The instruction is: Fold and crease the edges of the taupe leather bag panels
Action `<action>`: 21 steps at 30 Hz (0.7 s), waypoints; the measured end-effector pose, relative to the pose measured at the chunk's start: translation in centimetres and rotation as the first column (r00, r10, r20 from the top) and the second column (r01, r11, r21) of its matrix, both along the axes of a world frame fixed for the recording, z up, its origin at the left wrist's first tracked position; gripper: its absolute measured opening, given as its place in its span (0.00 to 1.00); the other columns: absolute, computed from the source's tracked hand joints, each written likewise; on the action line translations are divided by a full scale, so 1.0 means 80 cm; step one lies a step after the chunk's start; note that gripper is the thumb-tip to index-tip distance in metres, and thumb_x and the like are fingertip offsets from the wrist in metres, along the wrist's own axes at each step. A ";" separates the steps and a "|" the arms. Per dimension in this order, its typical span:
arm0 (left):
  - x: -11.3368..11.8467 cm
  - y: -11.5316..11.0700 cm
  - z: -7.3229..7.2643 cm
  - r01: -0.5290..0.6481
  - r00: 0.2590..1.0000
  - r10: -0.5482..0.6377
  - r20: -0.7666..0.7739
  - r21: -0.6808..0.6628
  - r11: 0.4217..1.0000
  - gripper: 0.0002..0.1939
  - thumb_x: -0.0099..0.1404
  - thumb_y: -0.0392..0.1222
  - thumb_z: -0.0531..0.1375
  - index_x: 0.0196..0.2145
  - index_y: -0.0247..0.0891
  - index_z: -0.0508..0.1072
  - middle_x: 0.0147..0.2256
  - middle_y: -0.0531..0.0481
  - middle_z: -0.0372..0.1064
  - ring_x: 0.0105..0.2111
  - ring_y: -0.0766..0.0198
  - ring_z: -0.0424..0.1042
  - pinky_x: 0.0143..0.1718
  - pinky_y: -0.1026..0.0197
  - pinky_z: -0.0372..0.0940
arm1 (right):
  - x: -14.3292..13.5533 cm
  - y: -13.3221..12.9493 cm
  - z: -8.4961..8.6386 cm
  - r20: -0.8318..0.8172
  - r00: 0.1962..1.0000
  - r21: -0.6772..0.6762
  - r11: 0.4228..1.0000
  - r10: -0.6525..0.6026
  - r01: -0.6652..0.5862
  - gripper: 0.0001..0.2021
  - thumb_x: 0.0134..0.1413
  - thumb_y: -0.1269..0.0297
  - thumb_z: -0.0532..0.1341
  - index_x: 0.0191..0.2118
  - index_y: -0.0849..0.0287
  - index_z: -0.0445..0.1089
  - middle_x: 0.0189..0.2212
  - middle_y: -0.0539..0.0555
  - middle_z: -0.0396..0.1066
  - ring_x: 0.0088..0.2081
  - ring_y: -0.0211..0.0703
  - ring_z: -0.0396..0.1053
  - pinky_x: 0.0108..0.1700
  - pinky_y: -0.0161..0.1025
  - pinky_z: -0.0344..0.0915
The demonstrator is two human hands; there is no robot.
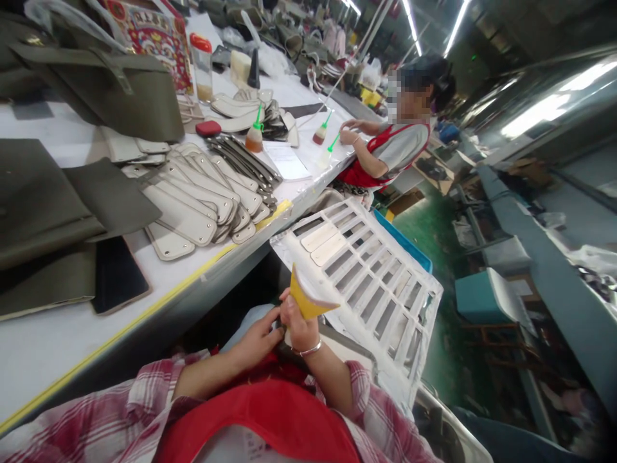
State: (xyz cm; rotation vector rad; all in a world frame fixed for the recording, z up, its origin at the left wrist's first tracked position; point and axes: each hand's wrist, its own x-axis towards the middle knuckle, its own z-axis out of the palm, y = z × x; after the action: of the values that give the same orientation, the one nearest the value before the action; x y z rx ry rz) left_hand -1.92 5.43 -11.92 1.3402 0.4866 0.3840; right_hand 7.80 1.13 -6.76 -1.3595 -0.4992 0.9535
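Observation:
In front of my lap, my right hand (299, 325) is closed round a yellow piece with a white face (308, 296), curved and pointed at its corners. Close against it, my left hand (260, 337) has its fingers drawn together by the right fingers; what they pinch, if anything, is hidden. Below my right wrist lies a pale panel with a dark edge (349, 347), partly covered by my forearm. Just beyond my hands stands a white slatted rack (371, 283), with pale strap pieces (321, 244) lying on it.
On the white table (48, 360) to my left lie stacked pale straps (202, 193), olive bag parts (43, 199), a dark phone-like slab (120, 273) and a glue bottle (254, 138). A co-worker (385, 148) sits farther along the table. A teal bin (482, 296) stands right.

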 end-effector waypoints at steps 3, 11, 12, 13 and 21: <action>-0.001 0.003 -0.005 0.074 0.997 -0.073 0.006 -0.092 0.993 0.21 0.57 0.42 0.55 0.50 0.45 0.66 0.49 0.52 0.65 0.47 0.57 0.64 0.51 0.59 0.55 | 0.018 0.004 0.010 -0.070 0.995 0.127 0.988 -0.075 0.083 0.12 0.51 0.53 0.56 0.31 0.57 0.60 0.14 0.40 0.42 0.14 0.28 0.40 0.15 0.30 0.42; 0.015 0.005 -0.014 0.070 0.996 -0.076 -0.039 -0.134 0.989 0.19 0.58 0.46 0.52 0.48 0.46 0.69 0.50 0.53 0.64 0.52 0.55 0.60 0.54 0.56 0.50 | 0.051 0.018 -0.001 -0.294 0.875 0.025 0.912 -0.385 0.409 0.08 0.46 0.60 0.57 0.27 0.57 0.58 0.11 0.38 0.45 0.11 0.28 0.42 0.10 0.28 0.44; 0.018 0.005 -0.015 0.071 0.996 -0.077 -0.042 -0.129 0.989 0.19 0.58 0.46 0.53 0.48 0.46 0.69 0.50 0.53 0.65 0.51 0.54 0.60 0.54 0.56 0.51 | 0.050 0.019 -0.004 -0.308 0.865 0.008 0.908 -0.397 0.419 0.07 0.46 0.60 0.56 0.27 0.58 0.58 0.10 0.38 0.45 0.10 0.28 0.42 0.10 0.28 0.44; 0.020 0.004 -0.017 0.071 0.996 -0.077 -0.046 -0.125 0.990 0.19 0.58 0.46 0.53 0.47 0.46 0.69 0.49 0.52 0.65 0.51 0.54 0.61 0.53 0.56 0.52 | 0.049 0.020 -0.007 -0.316 0.857 -0.004 0.904 -0.407 0.428 0.07 0.46 0.61 0.56 0.27 0.58 0.58 0.10 0.38 0.46 0.10 0.29 0.42 0.10 0.28 0.44; 0.026 0.002 -0.005 0.062 0.995 -0.068 -0.068 -0.083 0.995 0.20 0.58 0.42 0.51 0.48 0.39 0.67 0.45 0.50 0.67 0.46 0.58 0.64 0.50 0.59 0.56 | 0.039 0.030 -0.011 -0.221 0.840 -0.129 0.869 -0.496 0.479 0.09 0.45 0.59 0.56 0.27 0.58 0.57 0.09 0.38 0.46 0.09 0.29 0.44 0.09 0.27 0.44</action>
State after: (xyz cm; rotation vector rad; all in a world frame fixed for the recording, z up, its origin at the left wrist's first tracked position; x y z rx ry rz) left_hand 0.19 5.56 -12.28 1.2916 0.5111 0.2613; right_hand 10.91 3.51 -7.64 -1.3164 0.0800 0.7021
